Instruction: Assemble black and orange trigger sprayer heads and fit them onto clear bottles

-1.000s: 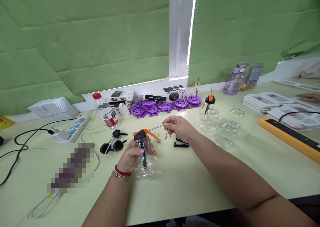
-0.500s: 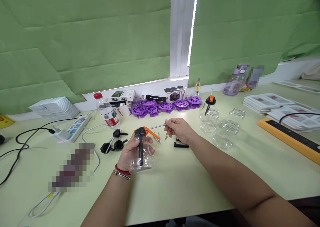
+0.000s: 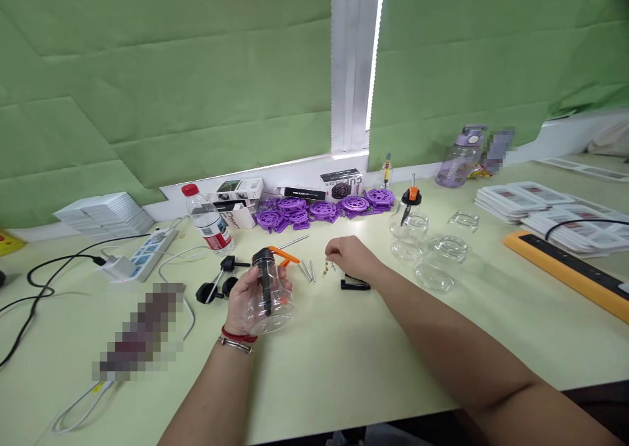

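My left hand (image 3: pixel 240 300) is wrapped round a clear jar (image 3: pixel 280 321), tilted a little. Its black lid (image 3: pixel 263 256) carries an orange lever (image 3: pixel 284 255), and a black tube hangs inside. A thin metal rod (image 3: pixel 295 241) sticks out rightward from the lid. With fingers pinched low over the table, my right hand (image 3: pixel 351 256) is beside small brass-coloured pieces (image 3: pixel 325 269); whatever it holds is hidden. Between the hands lie loose metal rods (image 3: pixel 307 272). Black handle-like parts (image 3: pixel 354 285) rest below my right hand.
Black lids with rods (image 3: pixel 216 282) lie left of the jar. Several clear jars (image 3: pixel 435 277) stand at right, one with an orange-and-black top (image 3: pixel 411 196). Purple plastic parts (image 3: pixel 322 210), a water bottle (image 3: pixel 209 222) and a power strip (image 3: pixel 154 253) are further back.
My right hand has let go of the metal rod and moved slightly right and down to the small pieces. My left hand has shifted the jar slightly left and tilted it.
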Motion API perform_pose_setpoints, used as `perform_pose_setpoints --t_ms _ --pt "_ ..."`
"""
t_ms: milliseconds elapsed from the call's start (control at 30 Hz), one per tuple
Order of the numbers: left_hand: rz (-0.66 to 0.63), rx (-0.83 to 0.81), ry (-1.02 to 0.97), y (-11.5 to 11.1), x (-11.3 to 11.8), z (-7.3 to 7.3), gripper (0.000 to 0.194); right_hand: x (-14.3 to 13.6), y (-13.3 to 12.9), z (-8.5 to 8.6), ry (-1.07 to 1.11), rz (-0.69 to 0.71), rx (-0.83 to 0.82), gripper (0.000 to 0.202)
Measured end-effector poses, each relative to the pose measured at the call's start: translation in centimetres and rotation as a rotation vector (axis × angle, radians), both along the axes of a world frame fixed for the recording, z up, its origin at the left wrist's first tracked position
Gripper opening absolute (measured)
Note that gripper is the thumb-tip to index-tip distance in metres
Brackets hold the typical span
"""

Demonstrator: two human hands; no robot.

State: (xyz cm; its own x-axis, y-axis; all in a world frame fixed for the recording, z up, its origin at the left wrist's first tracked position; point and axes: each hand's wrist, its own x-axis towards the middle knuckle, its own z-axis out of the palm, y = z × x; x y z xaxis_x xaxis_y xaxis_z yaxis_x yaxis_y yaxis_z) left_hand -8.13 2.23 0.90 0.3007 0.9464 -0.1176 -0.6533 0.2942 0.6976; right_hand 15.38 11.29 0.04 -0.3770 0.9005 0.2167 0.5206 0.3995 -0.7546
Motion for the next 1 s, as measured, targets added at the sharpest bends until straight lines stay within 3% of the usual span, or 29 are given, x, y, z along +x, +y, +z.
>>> perform_pose_setpoints --t_ms 100,233,467,600,733,867,933,1000 --pt "0.003 0.011 0.014 -0.1 0.3 0.3 0.028 -0.2 -0.4 -0.3 -0.380 0.111 0.161 0.016" --pt "0.009 0.013 0.036 -0.3 0.6 0.4 0.028 -0.7 -0.8 -0.4 -0.639 0.167 0.167 0.022" --pt "0.034 0.025 0.041 -0.4 0.6 0.5 0.025 -1.3 -1.0 -1.0 -0.691 0.152 0.130 0.021" --pt "0.059 0.032 0.061 -0.4 0.8 0.5 0.026 -1.3 -1.1 -0.3 -0.668 0.109 0.113 0.018" --pt "0.239 0.125 0.098 -0.4 1.3 0.2 0.028 -1.3 -2.2 1.4 -0.326 0.080 -0.052 0.024" --pt "0.398 0.269 0.071 -0.5 2.0 -0.1 0.043 -2.1 -4.9 2.5 0.242 0.319 -0.580 0.054" --pt "0.397 0.308 0.078 -0.6 2.5 0.0 0.048 -2.5 -6.6 2.6 0.544 0.471 -0.860 0.059" --pt "0.374 0.356 0.120 -0.8 2.8 0.1 0.050 -2.6 -8.0 2.6 0.768 0.500 -0.981 0.054"
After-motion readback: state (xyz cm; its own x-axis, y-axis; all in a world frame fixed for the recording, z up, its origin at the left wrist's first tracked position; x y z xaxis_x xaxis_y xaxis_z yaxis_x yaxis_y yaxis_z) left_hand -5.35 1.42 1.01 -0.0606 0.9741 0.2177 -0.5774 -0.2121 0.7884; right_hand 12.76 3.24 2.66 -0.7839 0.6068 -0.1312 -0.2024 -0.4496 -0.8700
